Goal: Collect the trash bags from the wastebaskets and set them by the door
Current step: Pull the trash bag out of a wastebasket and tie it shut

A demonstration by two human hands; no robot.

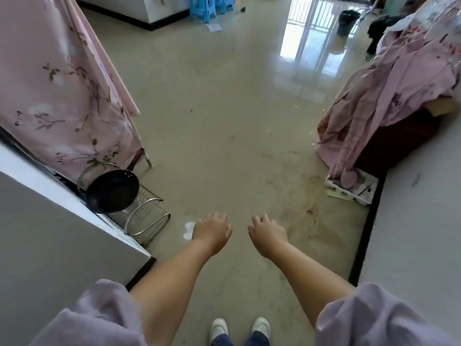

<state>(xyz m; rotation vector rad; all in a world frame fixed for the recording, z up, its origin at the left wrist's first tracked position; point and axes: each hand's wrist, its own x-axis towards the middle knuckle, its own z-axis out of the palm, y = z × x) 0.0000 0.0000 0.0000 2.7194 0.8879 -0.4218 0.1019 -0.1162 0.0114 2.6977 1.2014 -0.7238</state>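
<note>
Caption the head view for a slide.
Both hands, left and right, empty; black wastebasket far across the floor.

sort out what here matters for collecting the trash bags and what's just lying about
For the job: dark wastebasket far across the floor; left hand and right hand, both empty.

Lying about: black pan, wire rack, blue stools, pink bedding.

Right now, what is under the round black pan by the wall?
The round black pan sits on a silver wire rack standing on the floor. A shiny metal pot shape shows just beneath it, but the pan covers most of it, so I cannot tell what else is there.
</note>
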